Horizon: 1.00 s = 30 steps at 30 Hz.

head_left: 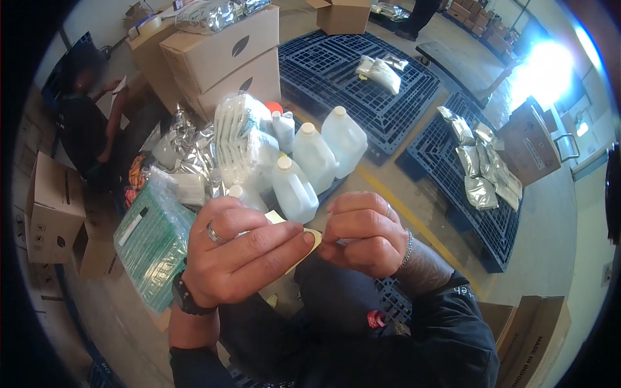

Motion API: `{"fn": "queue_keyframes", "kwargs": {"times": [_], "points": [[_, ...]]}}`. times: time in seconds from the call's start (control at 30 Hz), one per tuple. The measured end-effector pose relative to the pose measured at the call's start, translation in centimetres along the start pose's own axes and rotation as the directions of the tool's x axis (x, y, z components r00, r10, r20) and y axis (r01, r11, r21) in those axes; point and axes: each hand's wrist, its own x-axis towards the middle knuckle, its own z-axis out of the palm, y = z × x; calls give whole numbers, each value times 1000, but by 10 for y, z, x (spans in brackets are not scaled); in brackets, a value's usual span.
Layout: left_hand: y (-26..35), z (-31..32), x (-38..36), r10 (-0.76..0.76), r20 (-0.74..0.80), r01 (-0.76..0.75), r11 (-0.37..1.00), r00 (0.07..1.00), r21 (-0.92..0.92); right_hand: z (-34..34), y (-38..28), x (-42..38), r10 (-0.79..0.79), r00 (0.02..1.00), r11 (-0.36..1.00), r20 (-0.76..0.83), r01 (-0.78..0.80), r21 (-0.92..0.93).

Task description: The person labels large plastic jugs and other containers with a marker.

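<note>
My left hand (pixel 242 255), with a ring and a black watch, holds a pale yellow paper piece (pixel 313 242) between its fingers at the centre. Just to the right of the paper is my right hand (pixel 363 236), its fingers curled together; whatever they may pinch is too small to make out. Beyond my hands stand translucent jugs (pixel 296 193) with cream caps. Clear plastic-wrapped packs (pixel 239 136) are piled to the left of the jugs. A green wrapped stack (pixel 155 242) lies beside my left wrist.
Stacked cartons (pixel 223 58) stand at the upper left, near a seated person (pixel 84 123). Blue pallets (pixel 336 71) carry silver pouches (pixel 479 161) on the right. Another person's legs (pixel 417 18) show at the top. An open carton (pixel 533 336) is at the lower right.
</note>
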Motion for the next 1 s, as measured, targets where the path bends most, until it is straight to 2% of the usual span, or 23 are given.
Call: {"fn": "queue_keyframes", "kwargs": {"times": [0.17, 0.23, 0.43, 1.0], "points": [[0, -1, 0, 3, 11, -3, 1000, 1000, 4, 2, -1, 1, -7, 1000, 999, 25, 8, -36], [0, 0, -1, 5, 15, -5, 1000, 1000, 1, 3, -2, 0, 33, 999, 999, 41, -33, 4], [0, -2, -4, -1, -10, 1, 1000, 1000, 4, 4, -2, -3, 51, 998, 999, -23, -51, -1], [0, -7, -5, 11, 22, -12, 999, 1000, 43, 5, -2, 1, 44, 999, 999, 15, -44, 6]]}}
